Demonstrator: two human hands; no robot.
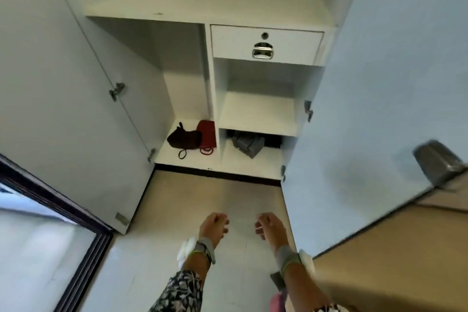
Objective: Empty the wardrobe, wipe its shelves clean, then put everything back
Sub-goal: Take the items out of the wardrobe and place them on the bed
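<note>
1. Left hand [214, 227] hangs loosely curled and empty, with the open white wardrobe door [63, 88] to its left.
2. Far ahead, a dark brown soft bag [183, 139] touches a red pouch [206, 134].
3. Right hand [268, 227] is also slack and empty, and a crumpled grey bag [247, 143] lies far beyond it.

Beige floor [215, 192], dark-framed window [38, 248] at L.

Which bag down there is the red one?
The red bag is in the bottom left compartment, on its right side. Beside it is a dark bag; the grey bag is in the bottom right compartment.
</note>
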